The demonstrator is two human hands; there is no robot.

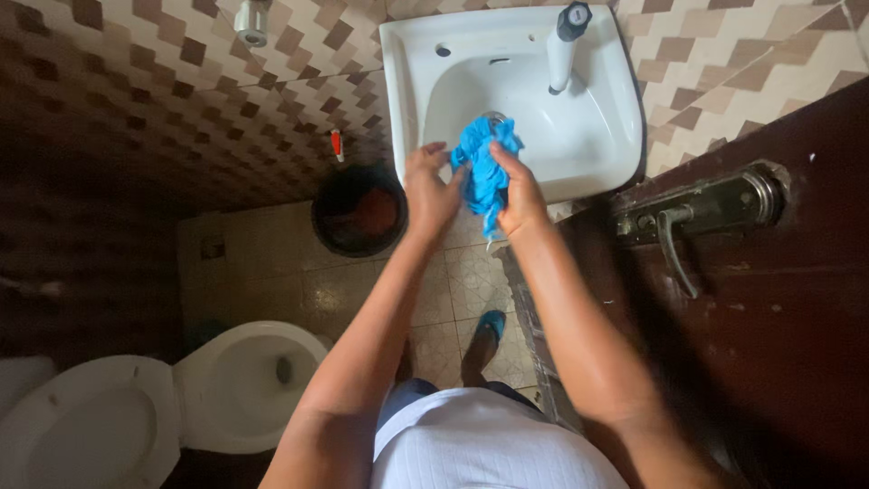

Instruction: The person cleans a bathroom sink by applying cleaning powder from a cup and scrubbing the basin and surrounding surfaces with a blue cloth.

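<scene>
Toilet: at about 8 o'clock in my view I see a white toilet (237, 385) with its lid (86, 426) flipped open toward the left edge.
Floor: pale patterned tiles (272, 263) run between the toilet and the basin, and the walls carry brown and cream checks.
Bucket: near 10 o'clock from the middle sits a dark round bucket (359, 210) with something reddish inside; a small red-handled item (337, 145) hangs on the wall just above it.
Left hand: my left hand (429, 186) sits just above centre, at 12 o'clock, fingers curled against the left side of the blue cloth (484, 167). It grasps the cloth.
Cloth: the blue cloth is bunched and twisted between both hands, held over the front rim of the washbasin, its top end over the bowl and its lower end hanging below the rim.
Right hand: my right hand (520, 190) is clenched around the right side of the cloth, touching it, thumb side toward the basin.
Washbasin: a white washbasin (597, 136) fills 12 to 1 o'clock, with a white tap (563, 45) topped by a dark knob at its back edge.
Door: at 3 o'clock stands a dark brown door (769, 317) with a metal lever handle (697, 217).
Foot: at 6 o'clock, below the hands, a blue slipper (491, 323) shows on the floor tiles.
</scene>
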